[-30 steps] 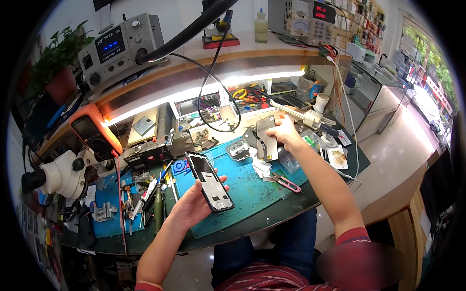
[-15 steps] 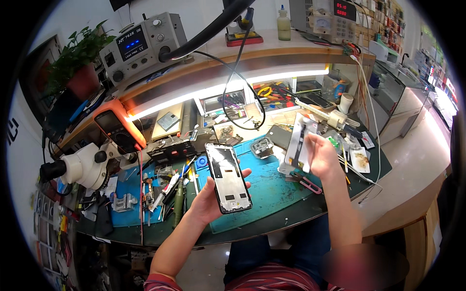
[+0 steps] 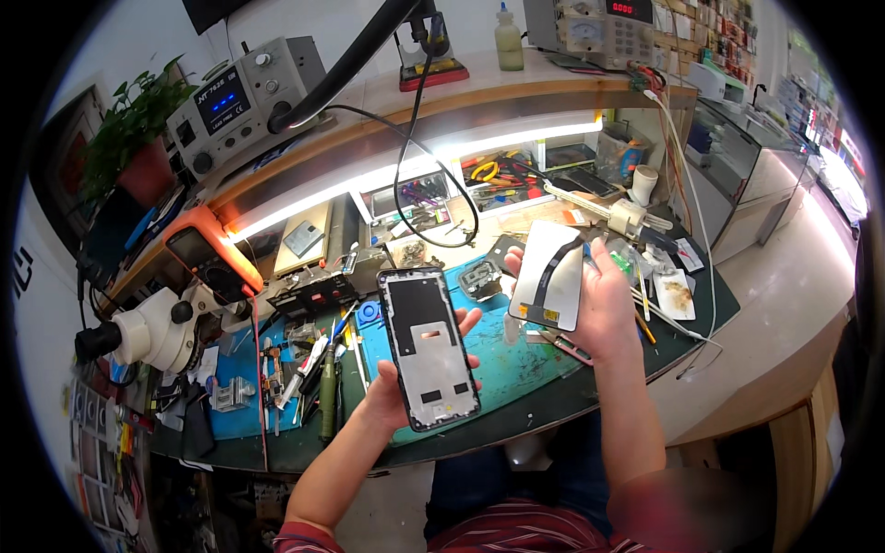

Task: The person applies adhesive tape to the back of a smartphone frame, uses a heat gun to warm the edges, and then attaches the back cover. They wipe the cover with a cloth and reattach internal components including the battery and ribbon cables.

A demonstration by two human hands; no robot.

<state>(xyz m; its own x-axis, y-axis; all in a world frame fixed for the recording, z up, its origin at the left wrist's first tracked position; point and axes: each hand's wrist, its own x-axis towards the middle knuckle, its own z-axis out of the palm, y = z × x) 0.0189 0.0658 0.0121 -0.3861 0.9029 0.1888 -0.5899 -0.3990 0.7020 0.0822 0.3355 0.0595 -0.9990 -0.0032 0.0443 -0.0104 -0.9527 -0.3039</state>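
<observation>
A black-rimmed phone frame (image 3: 427,353), its silvery and black inner side facing up, rests in my left hand (image 3: 388,396). The fingers wrap round its edges from beneath. In my right hand (image 3: 610,309) lies a phone screen panel (image 3: 564,293), its pale back toward me, with a dark flex cable running along it. That hand's fingers curl behind the panel and its thumb is at the right edge. The two parts are held apart, side by side above the blue work mat (image 3: 502,382).
Left of the mat lie a green-handled screwdriver (image 3: 328,398) and several small tools. A microscope (image 3: 152,327) and an orange multimeter (image 3: 210,253) stand at the left. Pliers (image 3: 484,171) lie under the lit shelf (image 3: 516,88). A black cable loop (image 3: 433,241) hangs ahead.
The screen panel has turned from a steep slant to face me more squarely. My right hand has opened out more behind it. The phone frame sits slightly lower and more to the left.
</observation>
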